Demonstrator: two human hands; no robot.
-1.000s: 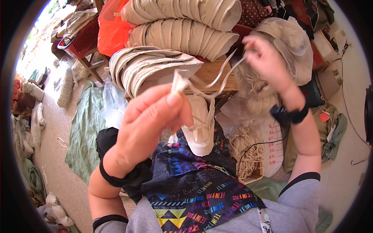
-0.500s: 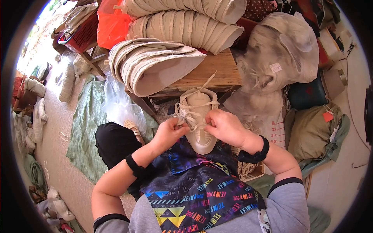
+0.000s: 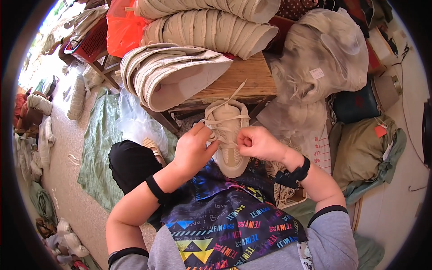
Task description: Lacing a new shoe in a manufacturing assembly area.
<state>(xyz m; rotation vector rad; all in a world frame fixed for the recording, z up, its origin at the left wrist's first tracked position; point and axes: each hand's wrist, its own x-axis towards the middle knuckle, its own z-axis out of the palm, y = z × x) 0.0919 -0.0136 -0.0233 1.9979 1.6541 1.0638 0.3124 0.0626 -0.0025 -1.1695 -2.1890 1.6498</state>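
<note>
A beige mesh sneaker (image 3: 230, 156) rests over my lap, its toe toward me. Pale shoelace (image 3: 227, 118) crosses its tongue in loose rows, and one free end sticks up past the collar. At the shoe's left edge my left hand (image 3: 192, 145) is closed in a pinch on the lace, its back hiding much of the fingertips. My right hand (image 3: 261, 143) pinches at the lowest lace row on the right edge, thumb and forefinger together. Whatever lies between those right fingertips is mostly hidden.
A wooden stool (image 3: 245, 83) ahead carries stacked beige shoe uppers (image 3: 175, 78). To its right sits a clear plastic bag (image 3: 324, 54) of pale material. Loose laces lie in a box (image 3: 288, 193) beside my right forearm. A green sheet (image 3: 96, 144) covers floor at left.
My left hand has turned so its back now faces up, and it has moved slightly higher along the shoe's left side. The right hand stays near the same lace row.
</note>
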